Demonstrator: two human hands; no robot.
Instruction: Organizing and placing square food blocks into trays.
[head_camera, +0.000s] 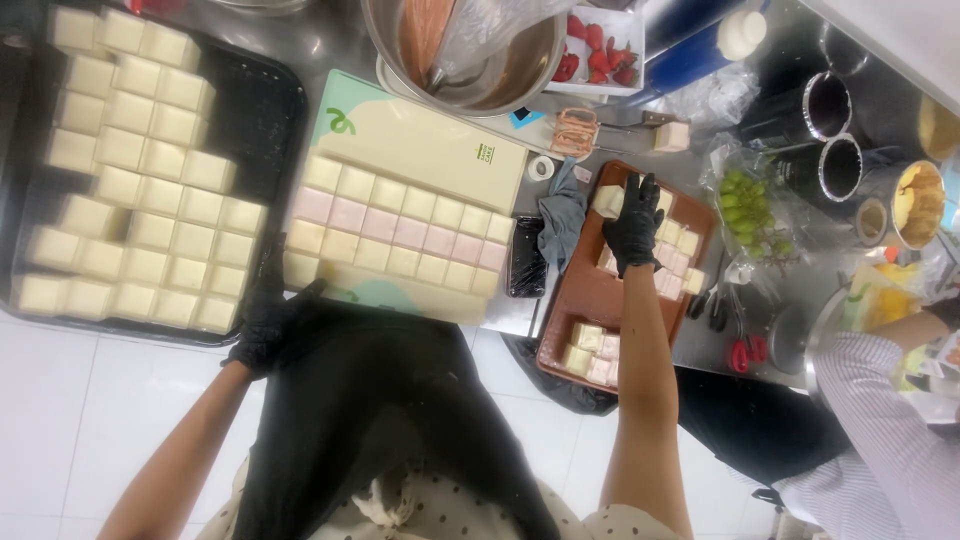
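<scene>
My right hand (633, 225), in a black glove, reaches over a brown tray (592, 300) and closes on a pale cake square (605, 201) at its far end. More cake squares lie on that tray near my wrist and by its near end. My left hand (268, 322), also gloved in black, rests at the near left corner of a cream cutting board (430, 145) that carries rows of pale and pink cake squares (400, 235). Its fingers are curled at the board's edge and hold nothing that I can see.
A black tray (270, 110) on the left holds several rows of pale squares. Behind the board stand a steel bowl (470, 60), a box of strawberries (598, 50), green grapes (745, 205) and dark tins (825, 105). Red-handled scissors (742, 350) lie at right. Another person's striped sleeve (890, 440) is at right.
</scene>
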